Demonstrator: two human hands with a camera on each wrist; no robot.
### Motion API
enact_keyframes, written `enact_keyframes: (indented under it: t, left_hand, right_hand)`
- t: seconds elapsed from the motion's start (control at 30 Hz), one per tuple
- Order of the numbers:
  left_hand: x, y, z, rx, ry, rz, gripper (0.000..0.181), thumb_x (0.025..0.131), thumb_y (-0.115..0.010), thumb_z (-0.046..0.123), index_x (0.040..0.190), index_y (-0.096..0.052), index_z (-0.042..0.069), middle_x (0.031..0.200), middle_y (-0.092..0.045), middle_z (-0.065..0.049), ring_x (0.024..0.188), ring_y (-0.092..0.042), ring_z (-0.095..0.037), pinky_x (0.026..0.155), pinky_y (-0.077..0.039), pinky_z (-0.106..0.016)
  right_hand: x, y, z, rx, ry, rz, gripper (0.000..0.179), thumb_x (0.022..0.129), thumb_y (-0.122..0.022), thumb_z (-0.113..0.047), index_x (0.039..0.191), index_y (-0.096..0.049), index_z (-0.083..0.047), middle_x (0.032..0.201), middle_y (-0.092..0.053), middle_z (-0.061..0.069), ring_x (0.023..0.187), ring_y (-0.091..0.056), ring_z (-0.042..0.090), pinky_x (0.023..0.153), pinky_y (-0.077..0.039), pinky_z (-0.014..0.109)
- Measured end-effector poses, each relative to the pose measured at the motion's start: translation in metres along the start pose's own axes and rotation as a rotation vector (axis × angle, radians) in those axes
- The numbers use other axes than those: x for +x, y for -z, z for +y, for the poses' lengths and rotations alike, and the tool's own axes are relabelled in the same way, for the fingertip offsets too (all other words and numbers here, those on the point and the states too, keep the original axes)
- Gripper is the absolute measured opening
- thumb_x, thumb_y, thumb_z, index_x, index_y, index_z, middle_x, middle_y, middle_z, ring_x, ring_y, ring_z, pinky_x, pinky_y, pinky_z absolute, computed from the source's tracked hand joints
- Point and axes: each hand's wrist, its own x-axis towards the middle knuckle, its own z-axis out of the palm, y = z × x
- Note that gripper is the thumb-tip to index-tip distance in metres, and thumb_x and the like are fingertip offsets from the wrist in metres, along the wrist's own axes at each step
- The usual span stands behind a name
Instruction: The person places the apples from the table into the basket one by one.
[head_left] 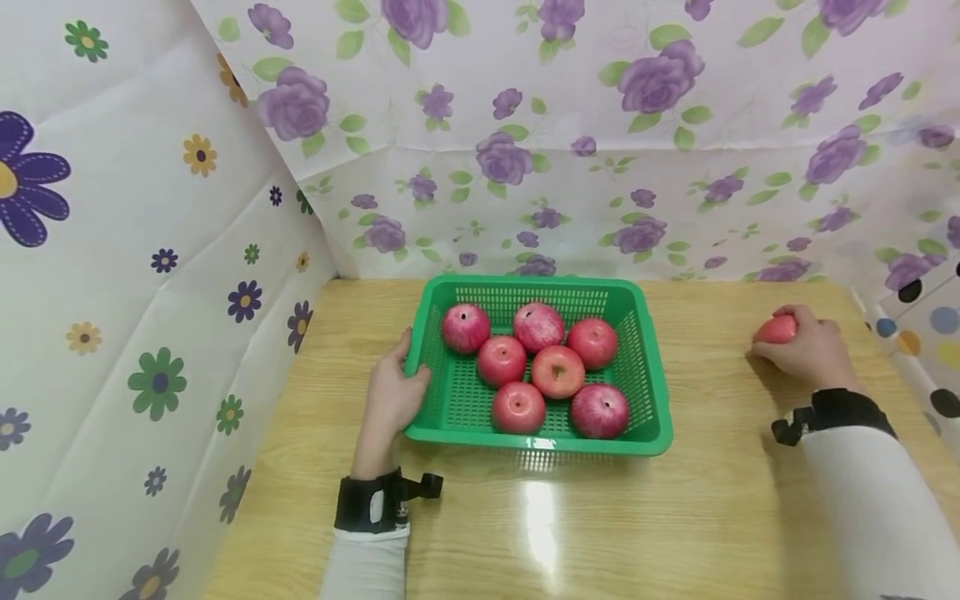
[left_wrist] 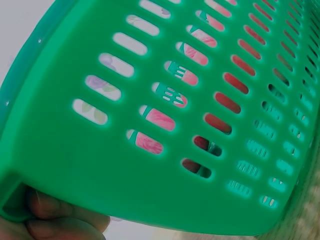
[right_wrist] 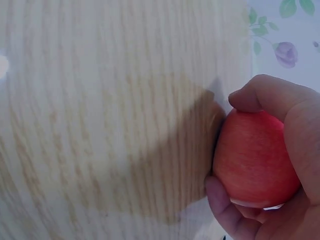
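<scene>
A green plastic basket (head_left: 537, 444) with slotted sides stands on the wooden table, holding several red and pink apples, among them one with its stem hollow facing up (head_left: 558, 372). My left hand (head_left: 393, 390) grips the basket's left rim; in the left wrist view its curled fingers (left_wrist: 65, 222) show under the rim beside the slotted wall. Far to the right, my right hand (head_left: 813, 346) holds a red apple (right_wrist: 255, 155) between thumb and fingers. That apple is at the table surface, with a shadow beside it; whether it touches the wood I cannot tell.
The wooden table (head_left: 720, 500) reaches back to a wall covering with purple flowers (head_left: 525, 158). A flower-printed sheet (head_left: 157, 317) closes off the left side, and a dotted one (head_left: 930, 333) the right. Black camera straps sit on both wrists.
</scene>
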Motion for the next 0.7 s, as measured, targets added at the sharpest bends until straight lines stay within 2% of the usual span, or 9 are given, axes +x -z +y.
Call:
enact_keyframes:
  t: [0.2, 0.33, 0.53, 0.7]
  left_hand:
    - [0.001, -0.001, 0.002, 0.002, 0.005, 0.006, 0.069, 0.093, -0.059, 0.010, 0.156, -0.029, 0.012, 0.148, -0.044, -0.018, 0.070, -0.063, -0.022, 0.056, -0.059, -0.034]
    - [0.001, -0.001, 0.002, -0.001, 0.000, 0.008, 0.069, 0.093, -0.059, 0.009, 0.155, -0.030, 0.011, 0.147, -0.045, -0.018, 0.076, -0.064, -0.022, 0.057, -0.059, -0.034]
    - [0.001, 0.000, 0.002, -0.003, 0.008, 0.009, 0.070, 0.093, -0.060, 0.009, 0.156, -0.029, 0.012, 0.145, -0.047, -0.019, 0.075, -0.065, -0.023, 0.057, -0.060, -0.034]
    - [-0.001, 0.000, 0.002, 0.006, 0.008, 0.018, 0.069, 0.092, -0.060, 0.008, 0.155, -0.030, 0.010, 0.145, -0.048, -0.019, 0.077, -0.065, -0.022, 0.057, -0.060, -0.035]
  right_hand:
    - [-0.003, 0.005, -0.010, 0.047, -0.037, 0.013, 0.104, 0.080, -0.072, -0.059, 0.150, -0.022, -0.001, 0.130, -0.021, 0.047, 0.105, -0.036, 0.059, 0.073, -0.048, 0.070]
    - [-0.001, 0.010, -0.033, 0.119, 0.022, 0.060, 0.100, 0.083, -0.071, -0.055, 0.153, -0.022, -0.002, 0.133, -0.030, 0.042, 0.112, -0.039, 0.055, 0.079, -0.049, 0.066]
    - [-0.004, 0.022, -0.105, 0.200, 0.150, 0.090, 0.083, 0.087, -0.069, -0.051, 0.148, -0.033, -0.010, 0.137, -0.040, 0.028, 0.115, -0.045, 0.044, 0.076, -0.050, 0.050]
    - [-0.020, 0.022, -0.175, 0.234, 0.301, 0.093, 0.065, 0.092, -0.065, -0.043, 0.142, -0.041, -0.009, 0.135, -0.043, 0.024, 0.113, -0.046, 0.040, 0.077, -0.050, 0.050]
